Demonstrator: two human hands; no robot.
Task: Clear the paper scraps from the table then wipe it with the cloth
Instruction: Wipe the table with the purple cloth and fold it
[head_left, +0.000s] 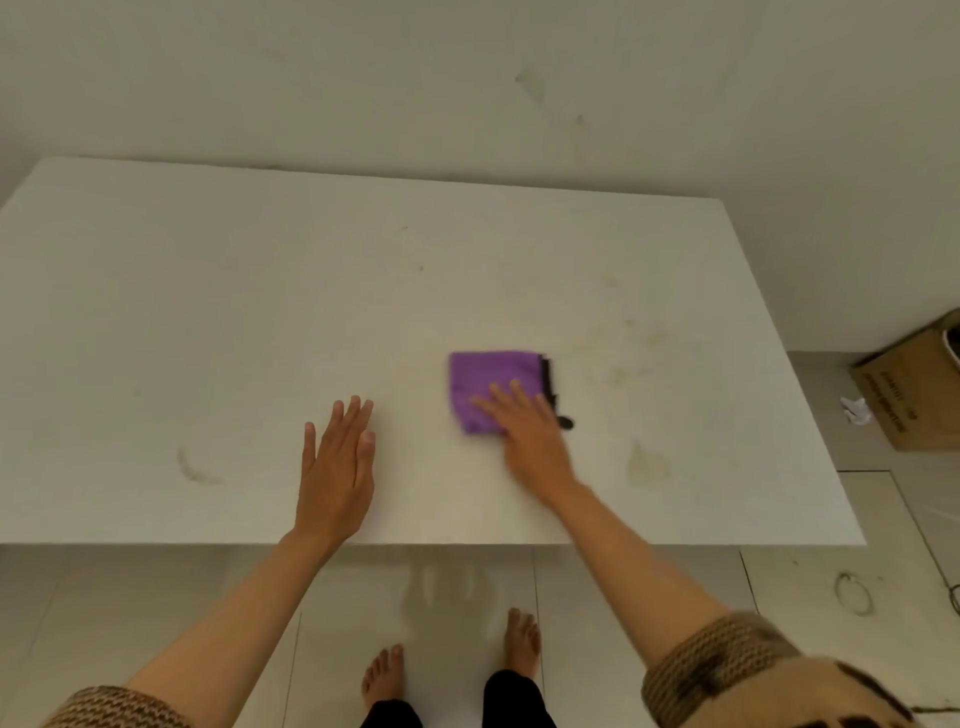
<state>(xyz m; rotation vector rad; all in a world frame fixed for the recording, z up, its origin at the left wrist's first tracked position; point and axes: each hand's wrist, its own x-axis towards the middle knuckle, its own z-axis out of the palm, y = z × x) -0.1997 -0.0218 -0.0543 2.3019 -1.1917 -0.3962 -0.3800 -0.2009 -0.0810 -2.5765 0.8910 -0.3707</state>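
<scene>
A folded purple cloth (491, 379) with a black edge lies on the white table (260, 291), right of centre. My right hand (524, 423) presses flat on the cloth's near right part with straight fingers. My left hand (337, 467) rests flat on the bare tabletop to the left of the cloth, fingers straight and together. No paper scraps show on the tabletop. Faint yellowish stains mark the surface on the right and near the left front.
A crumpled white paper scrap (856, 410) lies on the floor beside a brown cardboard box (914, 395) at the right. The table's back edge meets a white wall. My bare feet (452, 665) stand on the tiled floor below the table's front edge.
</scene>
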